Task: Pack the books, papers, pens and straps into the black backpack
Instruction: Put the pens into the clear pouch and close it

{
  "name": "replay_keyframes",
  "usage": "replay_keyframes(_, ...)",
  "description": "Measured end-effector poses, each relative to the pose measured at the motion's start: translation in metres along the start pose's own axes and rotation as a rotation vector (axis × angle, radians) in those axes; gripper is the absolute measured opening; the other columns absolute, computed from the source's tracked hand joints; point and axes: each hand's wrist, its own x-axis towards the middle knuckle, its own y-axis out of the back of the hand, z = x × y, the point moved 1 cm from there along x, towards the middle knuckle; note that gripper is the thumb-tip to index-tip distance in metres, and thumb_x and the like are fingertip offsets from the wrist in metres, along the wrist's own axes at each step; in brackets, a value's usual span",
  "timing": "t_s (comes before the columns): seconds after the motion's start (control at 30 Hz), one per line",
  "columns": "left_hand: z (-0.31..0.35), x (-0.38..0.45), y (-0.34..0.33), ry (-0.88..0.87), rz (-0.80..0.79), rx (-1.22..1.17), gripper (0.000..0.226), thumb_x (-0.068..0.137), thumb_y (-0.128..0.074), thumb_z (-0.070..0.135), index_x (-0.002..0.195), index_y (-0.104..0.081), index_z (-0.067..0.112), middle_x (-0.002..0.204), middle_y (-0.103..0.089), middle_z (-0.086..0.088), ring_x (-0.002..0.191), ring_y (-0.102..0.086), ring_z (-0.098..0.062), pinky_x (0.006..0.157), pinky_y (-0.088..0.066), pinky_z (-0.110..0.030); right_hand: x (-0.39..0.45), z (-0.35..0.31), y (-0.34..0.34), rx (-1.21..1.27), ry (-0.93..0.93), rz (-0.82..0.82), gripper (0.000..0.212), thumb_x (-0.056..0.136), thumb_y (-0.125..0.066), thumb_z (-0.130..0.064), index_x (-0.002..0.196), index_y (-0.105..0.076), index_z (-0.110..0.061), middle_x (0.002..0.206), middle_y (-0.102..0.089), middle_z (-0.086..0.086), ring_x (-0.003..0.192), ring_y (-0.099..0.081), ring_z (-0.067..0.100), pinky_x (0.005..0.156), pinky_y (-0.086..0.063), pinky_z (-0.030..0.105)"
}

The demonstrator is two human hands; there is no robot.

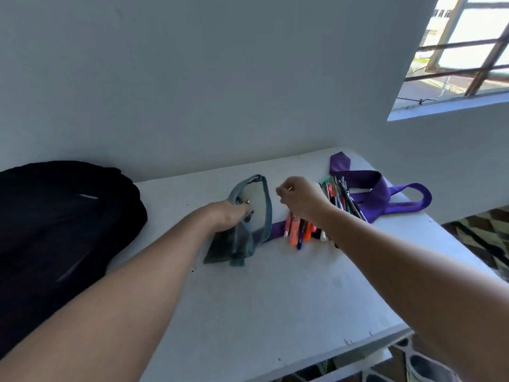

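The black backpack (60, 221) lies at the table's left end against the wall. My left hand (231, 216) grips the rim of a teal see-through pencil pouch (257, 205) and holds its mouth open. My right hand (300, 197) hovers just right of the pouch, fingers pinched on something small and thin that I cannot identify. Under that hand lies a row of orange, pink and blue markers (297, 231), with a bundle of pens (341, 197) behind it. A purple strap (385, 197) loops across the table's right end and runs under the pens.
The white table (275, 299) stands against a pale wall; its front edge runs lower right. A barred window (462, 51) is at the upper right. Patterned floor (479, 235) shows past the table's right end.
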Motion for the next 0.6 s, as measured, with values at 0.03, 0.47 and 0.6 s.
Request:
replay_keyframes(0.03, 0.002, 0.002, -0.002, -0.003, 0.011, 0.042, 0.057, 0.101, -0.039, 0.047, 0.142, -0.054, 0.011, 0.141, -0.057, -0.016, 0.125, -0.055, -0.033, 0.103, -0.042, -0.035, 0.0, 0.005, 0.008, -0.115, 0.005, 0.052, 0.017, 0.103, -0.058, -0.036, 0.105, -0.066, -0.021, 0.094, -0.072, 0.001, 0.075, -0.066, 0.018, 0.066, -0.056, 0.03)
replay_keyframes(0.47, -0.001, 0.012, -0.001, 0.011, 0.009, 0.136, 0.072, 0.101, -0.027, 0.06, 0.16, -0.032, 0.018, 0.166, -0.027, -0.012, 0.15, -0.03, -0.034, 0.119, -0.027, -0.044, -0.006, 0.028, 0.008, -0.48, -0.022, -0.024, 0.024, 0.098, -0.068, -0.034, 0.114, -0.065, -0.015, 0.095, -0.067, 0.004, 0.07, -0.067, 0.017, 0.058, -0.059, 0.033)
replay_keyframes(0.6, -0.005, 0.012, 0.002, 0.013, -0.005, 0.122, 0.074, 0.101, -0.027, 0.061, 0.16, -0.032, 0.017, 0.166, -0.027, -0.012, 0.15, -0.03, -0.034, 0.122, -0.027, -0.047, -0.007, 0.023, 0.01, -0.286, -0.061, 0.017, 0.03, 0.095, -0.073, -0.033, 0.116, -0.058, -0.018, 0.103, -0.062, 0.001, 0.074, -0.068, 0.019, 0.058, -0.057, 0.033)
